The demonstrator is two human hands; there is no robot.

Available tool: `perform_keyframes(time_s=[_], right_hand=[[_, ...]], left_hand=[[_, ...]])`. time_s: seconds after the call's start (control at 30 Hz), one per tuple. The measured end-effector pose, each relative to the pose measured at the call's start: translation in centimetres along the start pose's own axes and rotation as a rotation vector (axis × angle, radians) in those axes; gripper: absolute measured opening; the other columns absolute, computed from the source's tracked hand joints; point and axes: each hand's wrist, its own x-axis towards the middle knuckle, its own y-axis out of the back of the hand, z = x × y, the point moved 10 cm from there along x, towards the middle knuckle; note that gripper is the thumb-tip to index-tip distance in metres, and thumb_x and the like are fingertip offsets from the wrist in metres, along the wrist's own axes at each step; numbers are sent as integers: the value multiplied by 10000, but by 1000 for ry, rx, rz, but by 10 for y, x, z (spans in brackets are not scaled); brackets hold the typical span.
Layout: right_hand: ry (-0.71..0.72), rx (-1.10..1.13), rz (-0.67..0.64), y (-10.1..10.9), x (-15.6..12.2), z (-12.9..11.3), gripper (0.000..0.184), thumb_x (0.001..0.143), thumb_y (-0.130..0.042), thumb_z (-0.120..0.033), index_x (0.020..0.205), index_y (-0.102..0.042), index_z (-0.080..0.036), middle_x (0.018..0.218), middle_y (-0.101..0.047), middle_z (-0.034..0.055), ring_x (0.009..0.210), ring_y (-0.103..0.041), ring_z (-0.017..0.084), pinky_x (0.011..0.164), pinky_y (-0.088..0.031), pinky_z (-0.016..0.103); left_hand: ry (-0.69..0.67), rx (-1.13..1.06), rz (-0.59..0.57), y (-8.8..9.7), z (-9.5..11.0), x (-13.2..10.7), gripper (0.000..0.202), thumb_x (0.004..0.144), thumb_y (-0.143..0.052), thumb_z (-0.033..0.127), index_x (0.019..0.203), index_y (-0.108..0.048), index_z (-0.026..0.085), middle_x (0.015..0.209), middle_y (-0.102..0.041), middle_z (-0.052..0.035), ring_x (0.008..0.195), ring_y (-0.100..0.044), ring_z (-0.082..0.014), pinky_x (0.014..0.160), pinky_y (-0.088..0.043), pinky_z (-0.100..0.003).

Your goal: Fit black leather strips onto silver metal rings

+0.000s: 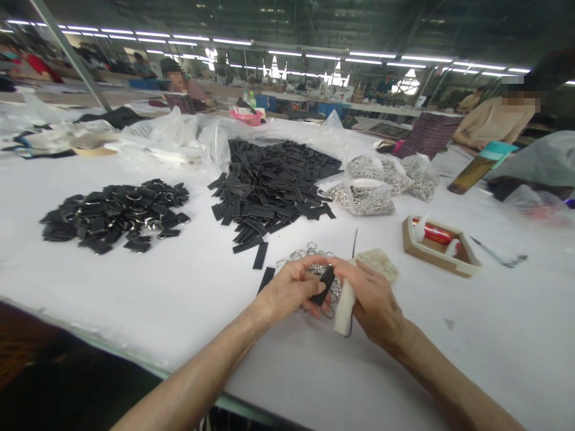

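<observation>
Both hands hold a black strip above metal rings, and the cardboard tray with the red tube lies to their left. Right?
Not quite. In the head view the cardboard tray with the red tube lies right of the left hand and right hand, which hold the black strip.

The hall is lit brightly by rows of ceiling tube lights (380, 55), and the white table (135, 287) is washed out by glare. Only faint shadows are cast; lines are bent near the edges.
</observation>
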Motion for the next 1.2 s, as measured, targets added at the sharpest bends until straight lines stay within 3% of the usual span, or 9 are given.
perform_keyframes(time_s=[0.17, 0.3, 0.5, 0.63, 0.8, 0.97, 1.1, 1.2], right_hand=[[42, 9, 7, -1, -2, -5, 179, 826, -472, -116, 983, -458, -200, 933, -644, 108, 753, -608, 194, 603, -496, 321], [-44, 83, 28, 0, -3, 4, 202, 830, -469, -126, 1017, -456, -202, 1039, -614, 126, 847, -616, 200, 665, -511, 328], [7, 63, 35, 4, 1, -8, 180, 792, -457, -49, 889, -496, -196, 991, -635, 107, 817, -585, 200, 659, -497, 343], [86, -20, -50, -8, 2, -21, 191, 784, -443, -38, 851, -520, -199, 909, -654, 89, 819, -557, 210, 654, -494, 352], [59, 16, -9, -7, 4, -17, 170, 793, -458, -41, 840, -506, -198, 882, -638, 87, 834, -548, 199, 667, -493, 338], [-34, 110, 20, -3, 3, -10, 169, 799, -451, -31, 797, -481, -198, 841, -629, 67, 716, -527, 174, 587, -461, 309], [-129, 208, 9, -9, -2, -3, 171, 800, -472, -48, 871, -510, -199, 847, -630, 56, 750, -546, 181, 623, -456, 312], [-345, 286, 39, -11, -9, 16, 129, 800, -520, -112, 875, -523, -217, 812, -618, 23, 715, -556, 159, 609, -455, 281]], left_hand=[[-12, -155, -35, 0, 1, 1, 487, 727, -614, 217, 1194, -490, 154, 699, -650, -48, 649, -645, -195, 550, -515, -284], [31, -248, 19, 6, -4, 1, 482, 708, -629, 188, 1172, -505, 139, 747, -668, -75, 614, -646, -186, 534, -513, -274], [70, -405, 196, 22, -11, 1, 263, 690, -625, 109, 952, -613, 106, 776, -691, -96, 651, -658, -181, 612, -532, -295], [46, -476, 246, 23, -11, 1, 161, 684, -628, 66, 842, -629, 98, 737, -692, -71, 599, -641, -130, 625, -525, -245], [52, -541, 258, 20, -12, 0, 153, 701, -593, 19, 823, -605, 111, 720, -691, -55, 599, -648, -126, 609, -530, -236], [94, -627, 172, 12, -16, 3, 155, 704, -567, 19, 820, -557, 121, 642, -671, -43, 575, -654, -157, 637, -546, -317], [127, -606, 290, 21, -25, 1, 157, 704, -615, 89, 808, -506, 133, 620, -661, -52, 544, -652, -193, 579, -545, -347], [100, -542, 390, 27, -24, -3, 225, 661, -654, 75, 812, -501, 140, 596, -652, -40, 519, -648, -201, 552, -540, -342]])
